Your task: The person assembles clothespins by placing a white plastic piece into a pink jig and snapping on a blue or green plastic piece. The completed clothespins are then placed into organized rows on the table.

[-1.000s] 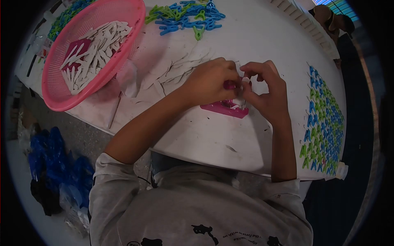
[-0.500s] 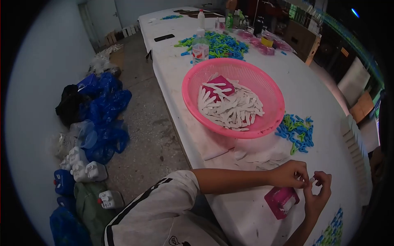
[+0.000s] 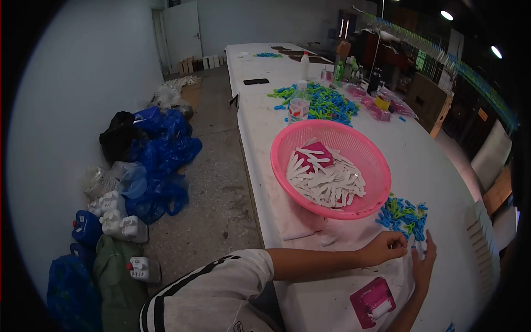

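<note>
Beyond the front part of the table, my left hand (image 3: 384,249) has its fingers curled into a pinch. A small white strip (image 3: 410,242) stands at its fingertips, beside the thumb of my right hand (image 3: 423,262). The right hand's thumb and fingers are spread apart, its index finger pointing up toward a small pile of blue and green plastic clips (image 3: 406,214). Nearer to me lies a magenta card (image 3: 365,310) with a white piece (image 3: 381,309) on it. A pink plastic basket (image 3: 282,160) behind my left hand holds many white strips (image 3: 326,185) and another magenta piece (image 3: 317,154).
A larger heap of clips (image 3: 326,102), a clear bottle (image 3: 299,105) and a black phone (image 3: 256,82) are farther up the white table (image 3: 249,138). Blue bags (image 3: 166,144) and white jugs (image 3: 133,228) line the floor at left. Boxes (image 3: 481,243) stand along the right.
My view has tilted up, so the table and basket appear lower. My hands have shifted away from the magenta card toward the small clip pile, and the right fingers have spread.
</note>
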`<control>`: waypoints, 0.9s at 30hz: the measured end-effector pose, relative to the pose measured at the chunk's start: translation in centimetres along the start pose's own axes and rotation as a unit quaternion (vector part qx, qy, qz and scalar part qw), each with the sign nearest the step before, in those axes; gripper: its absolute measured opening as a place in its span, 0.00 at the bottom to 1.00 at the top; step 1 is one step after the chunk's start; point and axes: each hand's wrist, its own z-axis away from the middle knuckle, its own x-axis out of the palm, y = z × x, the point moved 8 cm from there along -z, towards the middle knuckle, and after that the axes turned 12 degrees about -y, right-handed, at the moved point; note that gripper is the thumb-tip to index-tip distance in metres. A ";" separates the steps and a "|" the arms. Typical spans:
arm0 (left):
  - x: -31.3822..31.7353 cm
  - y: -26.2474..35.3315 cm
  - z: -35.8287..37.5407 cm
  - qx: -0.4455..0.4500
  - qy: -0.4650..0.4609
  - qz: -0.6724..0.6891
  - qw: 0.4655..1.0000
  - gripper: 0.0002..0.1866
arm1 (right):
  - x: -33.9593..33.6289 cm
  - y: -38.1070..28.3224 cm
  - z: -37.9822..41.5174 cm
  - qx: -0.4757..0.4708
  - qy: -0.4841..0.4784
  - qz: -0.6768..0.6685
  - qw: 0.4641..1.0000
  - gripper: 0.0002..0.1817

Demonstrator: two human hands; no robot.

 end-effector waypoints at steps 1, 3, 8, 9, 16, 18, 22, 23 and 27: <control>0.0 -0.1 0.1 0.003 0.002 -0.003 1.000 0.05 | 1.4 0.9 0.1 -0.002 0.007 -0.007 1.000 0.38; 0.0 -0.4 0.1 -0.006 -0.011 -0.020 1.000 0.05 | 4.6 1.4 -0.3 -0.017 -0.046 0.123 0.991 0.36; -0.3 -1.3 0.2 -0.025 -0.024 -0.019 0.999 0.06 | 3.3 -0.2 0.0 0.000 -0.039 0.017 0.999 0.26; -0.4 -1.3 0.2 -0.019 -0.022 -0.029 0.999 0.06 | 3.1 -0.1 0.0 -0.003 -0.033 -0.010 0.999 0.23; -0.5 -2.2 0.1 -0.021 -0.022 -0.026 0.999 0.06 | 1.6 0.4 0.3 0.022 -0.043 -0.069 0.996 0.16; -0.4 -1.8 0.1 -0.013 -0.023 -0.050 0.998 0.06 | 1.5 0.1 0.3 0.013 -0.109 -0.039 0.993 0.15; -0.2 -1.4 -0.1 0.000 -0.025 -0.063 0.998 0.06 | 0.4 1.2 0.7 0.044 -0.130 0.021 0.990 0.14; 0.0 -1.4 -0.1 0.007 -0.024 -0.062 0.998 0.06 | -0.3 1.8 0.8 0.071 -0.127 0.050 0.988 0.13; 0.0 0.0 -0.1 0.005 -0.021 -0.089 0.996 0.05 | -4.9 -2.3 2.9 0.307 -0.173 -0.074 0.933 0.10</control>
